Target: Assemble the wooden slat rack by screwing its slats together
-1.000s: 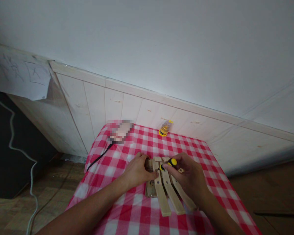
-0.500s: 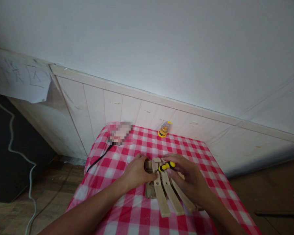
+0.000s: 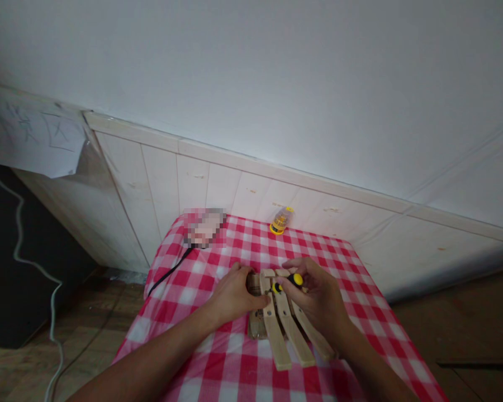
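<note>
A wooden piece with several pale, slightly bent slats (image 3: 294, 335) lies on the checked cloth, dark holes showing in the slats. My left hand (image 3: 235, 293) grips its left side, thumb over the first slat and fingers at the far edge. In my right hand (image 3: 318, 293) is a short yellow-and-black screwdriver (image 3: 294, 280), pinched by the handle. Its tip points left toward the first slat, close to my left thumb; whether it sits in a screw is too small to tell. My right hand partly covers the slats on the right.
The red-and-white checked tablecloth (image 3: 218, 363) covers a table against a white panelled wall (image 3: 193, 184). At the back stands a clear container with a yellow base (image 3: 280, 221). A blurred-out object (image 3: 205, 228) with a black strap (image 3: 171, 271) lies back left. A white cable (image 3: 52, 312) hangs at left.
My right hand has shifted its grip and turned around the screwdriver handle, whose end now points more toward me. My left hand and the wooden piece have stayed in place.
</note>
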Demonstrator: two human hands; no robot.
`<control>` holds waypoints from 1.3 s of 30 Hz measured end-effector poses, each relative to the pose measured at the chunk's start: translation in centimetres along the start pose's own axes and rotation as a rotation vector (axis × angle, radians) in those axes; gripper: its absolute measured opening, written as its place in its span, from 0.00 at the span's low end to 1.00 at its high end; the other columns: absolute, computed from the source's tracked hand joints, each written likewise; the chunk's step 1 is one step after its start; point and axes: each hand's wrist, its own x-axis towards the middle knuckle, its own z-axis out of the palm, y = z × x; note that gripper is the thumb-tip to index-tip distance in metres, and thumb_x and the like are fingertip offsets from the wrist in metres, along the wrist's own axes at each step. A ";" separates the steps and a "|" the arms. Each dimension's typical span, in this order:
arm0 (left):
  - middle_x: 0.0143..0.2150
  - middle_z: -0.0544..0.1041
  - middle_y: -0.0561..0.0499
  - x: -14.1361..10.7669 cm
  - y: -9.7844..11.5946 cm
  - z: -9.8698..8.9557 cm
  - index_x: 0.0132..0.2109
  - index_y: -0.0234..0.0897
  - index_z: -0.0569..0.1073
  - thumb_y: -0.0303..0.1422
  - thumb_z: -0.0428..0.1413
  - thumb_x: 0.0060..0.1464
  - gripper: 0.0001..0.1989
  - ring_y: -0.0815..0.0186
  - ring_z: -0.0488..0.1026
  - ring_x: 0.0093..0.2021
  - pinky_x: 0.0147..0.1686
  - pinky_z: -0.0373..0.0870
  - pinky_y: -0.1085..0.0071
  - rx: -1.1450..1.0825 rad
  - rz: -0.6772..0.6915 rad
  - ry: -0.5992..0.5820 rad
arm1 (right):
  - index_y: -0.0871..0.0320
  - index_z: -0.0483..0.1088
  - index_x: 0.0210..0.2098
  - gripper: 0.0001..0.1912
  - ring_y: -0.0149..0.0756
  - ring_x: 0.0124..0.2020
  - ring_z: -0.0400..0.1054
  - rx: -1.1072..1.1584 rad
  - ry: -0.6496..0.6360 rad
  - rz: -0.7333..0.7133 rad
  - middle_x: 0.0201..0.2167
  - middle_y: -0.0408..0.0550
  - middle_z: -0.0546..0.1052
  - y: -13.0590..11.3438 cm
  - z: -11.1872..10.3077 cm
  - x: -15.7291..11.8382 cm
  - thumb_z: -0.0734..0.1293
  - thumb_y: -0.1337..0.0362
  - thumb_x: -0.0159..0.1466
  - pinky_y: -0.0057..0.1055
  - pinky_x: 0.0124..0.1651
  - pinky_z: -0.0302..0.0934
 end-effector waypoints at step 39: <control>0.49 0.79 0.45 -0.1 0.2 -0.1 0.53 0.37 0.78 0.47 0.67 0.48 0.29 0.56 0.78 0.47 0.41 0.71 0.66 0.008 -0.007 0.005 | 0.52 0.80 0.46 0.11 0.40 0.42 0.82 -0.006 -0.291 -0.050 0.42 0.48 0.86 -0.5 -2.3 -0.5 0.68 0.67 0.66 0.33 0.42 0.74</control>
